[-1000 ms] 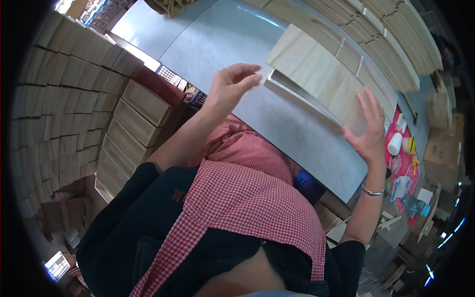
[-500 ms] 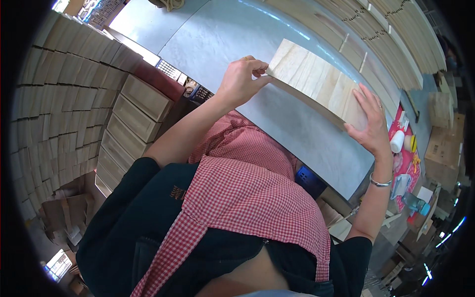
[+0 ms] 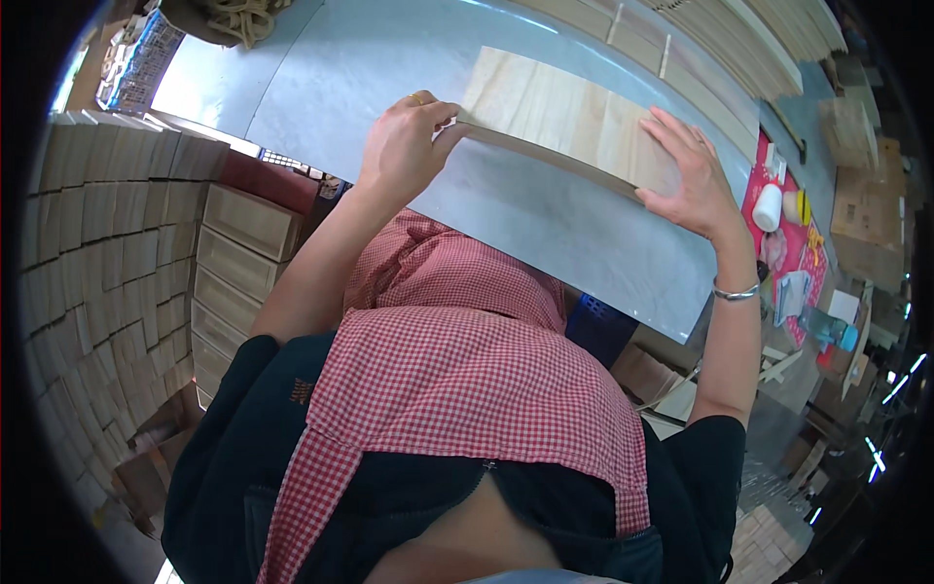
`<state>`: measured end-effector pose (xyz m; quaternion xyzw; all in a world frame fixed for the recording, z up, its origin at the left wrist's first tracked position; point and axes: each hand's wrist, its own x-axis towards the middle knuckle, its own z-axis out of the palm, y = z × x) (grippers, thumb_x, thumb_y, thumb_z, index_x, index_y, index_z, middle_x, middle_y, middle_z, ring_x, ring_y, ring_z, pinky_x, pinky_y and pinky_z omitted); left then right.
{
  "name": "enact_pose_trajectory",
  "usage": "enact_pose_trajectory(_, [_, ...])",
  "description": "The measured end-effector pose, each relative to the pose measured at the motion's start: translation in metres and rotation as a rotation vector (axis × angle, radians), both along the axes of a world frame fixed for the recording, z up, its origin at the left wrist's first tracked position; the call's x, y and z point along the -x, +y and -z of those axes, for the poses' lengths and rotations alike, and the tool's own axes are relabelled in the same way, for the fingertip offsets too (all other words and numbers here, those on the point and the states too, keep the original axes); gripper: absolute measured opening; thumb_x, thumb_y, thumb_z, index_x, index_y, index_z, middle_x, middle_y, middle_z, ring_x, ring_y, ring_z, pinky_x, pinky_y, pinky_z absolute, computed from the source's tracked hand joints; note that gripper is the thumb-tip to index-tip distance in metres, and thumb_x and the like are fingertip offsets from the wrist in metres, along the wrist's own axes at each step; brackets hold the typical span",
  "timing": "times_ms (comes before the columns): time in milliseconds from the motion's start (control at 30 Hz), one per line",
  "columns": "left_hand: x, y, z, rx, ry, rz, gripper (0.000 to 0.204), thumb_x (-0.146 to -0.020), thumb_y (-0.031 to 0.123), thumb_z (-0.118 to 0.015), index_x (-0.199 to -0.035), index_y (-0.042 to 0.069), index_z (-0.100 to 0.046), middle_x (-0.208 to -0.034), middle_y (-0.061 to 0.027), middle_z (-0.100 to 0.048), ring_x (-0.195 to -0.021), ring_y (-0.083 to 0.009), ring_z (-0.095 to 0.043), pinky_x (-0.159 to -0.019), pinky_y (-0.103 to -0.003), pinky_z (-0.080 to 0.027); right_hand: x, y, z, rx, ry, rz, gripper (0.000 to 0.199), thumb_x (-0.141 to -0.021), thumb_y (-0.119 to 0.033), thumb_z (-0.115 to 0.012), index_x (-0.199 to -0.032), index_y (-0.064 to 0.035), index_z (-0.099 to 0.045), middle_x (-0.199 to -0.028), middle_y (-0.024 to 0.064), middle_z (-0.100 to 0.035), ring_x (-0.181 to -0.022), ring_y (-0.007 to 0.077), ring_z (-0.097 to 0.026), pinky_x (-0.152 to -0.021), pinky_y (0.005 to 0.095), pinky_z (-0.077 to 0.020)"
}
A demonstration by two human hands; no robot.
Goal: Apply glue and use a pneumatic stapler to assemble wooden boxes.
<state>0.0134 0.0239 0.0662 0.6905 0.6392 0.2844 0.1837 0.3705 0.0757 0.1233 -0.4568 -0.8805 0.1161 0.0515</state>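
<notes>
A pale wooden board [image 3: 555, 107], rectangular with visible grain and a shaded front side, sits over the grey-blue tabletop [image 3: 331, 107]. At its left end, the thumb and forefinger of my left hand [image 3: 404, 146] pinch the near corner. My right hand [image 3: 691, 175] grips the opposite end, with fingers lying over the top face and the thumb against the front edge. Whether the board rests on the table or is slightly raised, I cannot tell. Its underside is hidden.
Stacked wooden pieces [image 3: 117, 234] and open wooden trays [image 3: 248, 219] stand to the left. Long wooden strips [image 3: 720, 49] lie beyond the table. A white bottle [image 3: 767, 207] and yellow tape roll [image 3: 798, 207] sit on a pink cloth at right. A coil of rope [image 3: 243, 19] is at far left.
The whole view has shifted, so the board and both hands appear farther left and slightly higher. Both hands keep the same hold on the board.
</notes>
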Motion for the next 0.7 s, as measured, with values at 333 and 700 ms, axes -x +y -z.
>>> enact_pose_trajectory(333, [-0.001, 0.002, -0.004, -0.044, 0.133, 0.028, 0.019, -0.089, 0.018, -0.072, -0.098, 0.003, -0.078, -0.089, -0.0087, -0.070, -0.070, -0.0218, -0.063, -0.062, -0.032, -0.050, -0.001, -0.001, 0.011, 0.015, 0.014, 0.010, 0.079, -0.068, -0.014, -0.079, -0.143, -0.0102, -0.055, -0.153, 0.0063, -0.049, -0.135, 0.0284, -0.050, -0.120, 0.0446, -0.0319])
enact_pose_trajectory(700, [0.002, 0.004, 0.000, -0.047, 0.104, 0.050, 0.018, -0.088, 0.016, -0.074, -0.099, 0.002, -0.078, -0.086, -0.0071, -0.068, -0.065, -0.0190, -0.058, -0.058, -0.031, -0.046, -0.007, -0.011, 0.011, -0.115, 0.121, 0.097, 0.063, -0.073, -0.014, -0.080, -0.132, -0.0067, -0.059, -0.142, 0.0101, -0.055, -0.127, 0.0266, -0.054, -0.111, 0.0373, -0.0407])
